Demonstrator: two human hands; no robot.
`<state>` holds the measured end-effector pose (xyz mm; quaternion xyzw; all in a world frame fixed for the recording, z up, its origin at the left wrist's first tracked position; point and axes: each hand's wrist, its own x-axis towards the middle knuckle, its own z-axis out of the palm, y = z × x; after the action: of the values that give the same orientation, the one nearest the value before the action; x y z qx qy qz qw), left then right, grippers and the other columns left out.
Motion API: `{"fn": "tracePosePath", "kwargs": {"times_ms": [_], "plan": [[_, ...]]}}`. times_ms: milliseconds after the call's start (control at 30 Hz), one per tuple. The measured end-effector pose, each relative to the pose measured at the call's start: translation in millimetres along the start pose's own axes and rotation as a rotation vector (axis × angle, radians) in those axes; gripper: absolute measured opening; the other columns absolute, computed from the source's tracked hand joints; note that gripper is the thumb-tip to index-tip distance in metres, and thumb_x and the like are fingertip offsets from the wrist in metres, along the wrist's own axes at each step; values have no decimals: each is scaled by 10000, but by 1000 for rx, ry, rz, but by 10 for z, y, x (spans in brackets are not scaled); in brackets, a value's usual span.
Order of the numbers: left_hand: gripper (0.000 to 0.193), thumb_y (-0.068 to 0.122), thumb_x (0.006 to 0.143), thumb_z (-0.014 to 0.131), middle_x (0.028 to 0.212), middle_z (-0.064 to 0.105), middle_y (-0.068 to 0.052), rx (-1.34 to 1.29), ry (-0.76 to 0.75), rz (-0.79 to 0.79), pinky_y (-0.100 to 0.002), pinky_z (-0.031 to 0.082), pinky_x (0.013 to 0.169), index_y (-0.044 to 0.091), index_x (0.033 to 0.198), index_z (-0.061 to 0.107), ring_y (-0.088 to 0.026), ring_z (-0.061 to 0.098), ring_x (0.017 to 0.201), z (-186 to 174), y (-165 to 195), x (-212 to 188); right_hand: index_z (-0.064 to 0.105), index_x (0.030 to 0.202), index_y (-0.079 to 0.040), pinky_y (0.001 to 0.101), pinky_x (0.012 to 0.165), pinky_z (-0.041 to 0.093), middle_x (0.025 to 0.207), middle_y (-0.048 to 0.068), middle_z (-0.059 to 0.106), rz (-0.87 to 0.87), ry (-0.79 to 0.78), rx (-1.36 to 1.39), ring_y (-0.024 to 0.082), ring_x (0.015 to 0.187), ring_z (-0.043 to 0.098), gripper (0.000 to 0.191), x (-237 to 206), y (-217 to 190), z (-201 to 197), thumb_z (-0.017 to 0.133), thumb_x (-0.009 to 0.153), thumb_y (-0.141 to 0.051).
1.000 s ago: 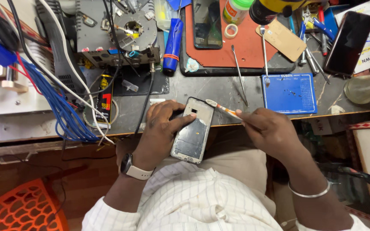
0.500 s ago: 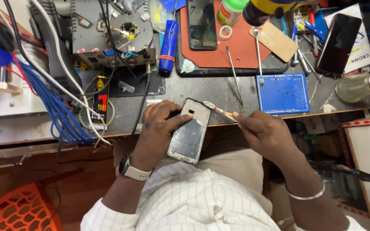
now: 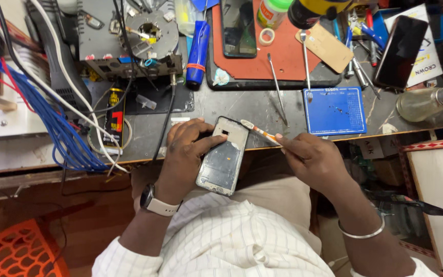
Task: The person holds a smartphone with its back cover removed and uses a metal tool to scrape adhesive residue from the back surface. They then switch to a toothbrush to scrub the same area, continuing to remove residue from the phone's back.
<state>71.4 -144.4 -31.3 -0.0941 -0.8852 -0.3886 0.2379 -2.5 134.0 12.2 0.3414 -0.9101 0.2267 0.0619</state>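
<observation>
Over the lap at the surface (image 3: pixel 242 110) edge, phone frame (image 3: pixel 223 156) is gripped in closed left hand (image 3: pixel 186 149), orange-white tool (image 3: pixel 260 133) pinched in right hand (image 3: pixel 311 159), tip unmoved at frame's 1 o'clock corner since earlier, so prying continues there.

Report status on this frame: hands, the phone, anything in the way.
Left hand grips the phone frame, held at the bench edge. Right hand pinches a thin brush, tip at the frame's top corner. Nothing between them.
</observation>
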Motion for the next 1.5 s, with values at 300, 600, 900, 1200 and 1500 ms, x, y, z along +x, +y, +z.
{"fn": "tracePosePath", "kwargs": {"times_ms": [300, 600, 900, 1200, 1500], "plan": [[311, 131, 787, 752, 1158, 690, -81, 17, -32, 17, -484, 374, 1097, 165, 1093, 793, -321, 598, 1245, 16, 28, -28, 795, 1107, -135, 418, 514, 481, 723, 101, 601, -82, 51, -37, 305, 578, 605, 245, 78, -76, 312, 765, 869, -82], [300, 154, 788, 763, 1149, 697, -62, 31, -33, 31, -484, 375, 1092, 194, 1083, 793, -312, 602, 1237, 56, -21, -44, 774, 1130, -123, 404, 530, 472, 723, 91, 589, -12, 58, 10, 285, 582, 593, 266, -83, -98, 134, 773, 868, -80], [300, 152, 787, 757, 1155, 697, -59, 24, 4, 28, -482, 381, 1098, 204, 1080, 796, -302, 604, 1236, 36, -22, -61, 779, 1117, -127, 388, 529, 488, 708, 82, 606, 52, -8, 27, 262, 549, 599, 263, -51, -72, 45, 758, 856, -99], [297, 136, 784, 747, 1137, 695, -45, 39, 1, 33, -470, 400, 1077, 207, 1066, 804, -282, 617, 1211, 32, -8, -58, 789, 1135, -118, 417, 561, 487, 739, 110, 603, -37, 42, 5, 304, 636, 612, 285, 94, -325, 331, 749, 858, -64], [262, 130, 798, 736, 1112, 697, -40, 11, 6, 23, -460, 404, 1047, 186, 1044, 805, -259, 624, 1162, -41, 30, -41, 770, 1153, -143, 399, 534, 491, 704, 96, 605, 107, -62, 37, 275, 556, 600, 308, -53, -111, 67, 770, 847, -110]]}}
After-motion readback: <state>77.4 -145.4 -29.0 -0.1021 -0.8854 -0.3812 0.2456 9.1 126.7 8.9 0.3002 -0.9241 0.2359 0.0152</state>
